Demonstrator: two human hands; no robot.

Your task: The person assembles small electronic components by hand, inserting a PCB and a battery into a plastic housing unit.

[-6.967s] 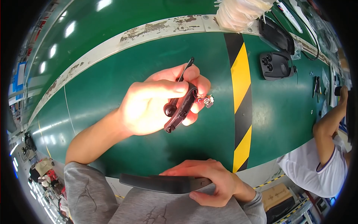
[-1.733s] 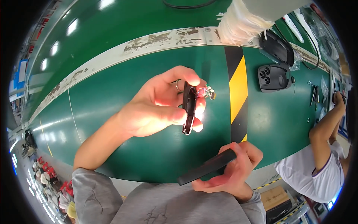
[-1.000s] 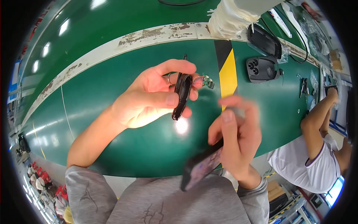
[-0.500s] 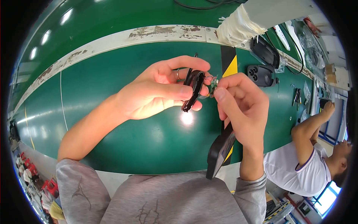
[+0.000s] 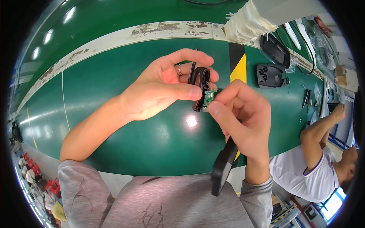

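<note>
The left hand (image 5: 156, 91) grips a curved black plastic shell (image 5: 204, 84); the right hand (image 5: 246, 114) pinches a green circuit board (image 5: 208, 98) at its opening, clasping a black rectangular device (image 5: 223, 164).

Near the frame's centre, a curved black plastic housing (image 5: 204, 80) stands roughly upright, its hollow side facing right. A small green circuit board (image 5: 209, 97) with tiny components sits at its right edge. Below and rightward, a black slab-shaped device (image 5: 223, 167) slants, lower end leftmost.
</note>
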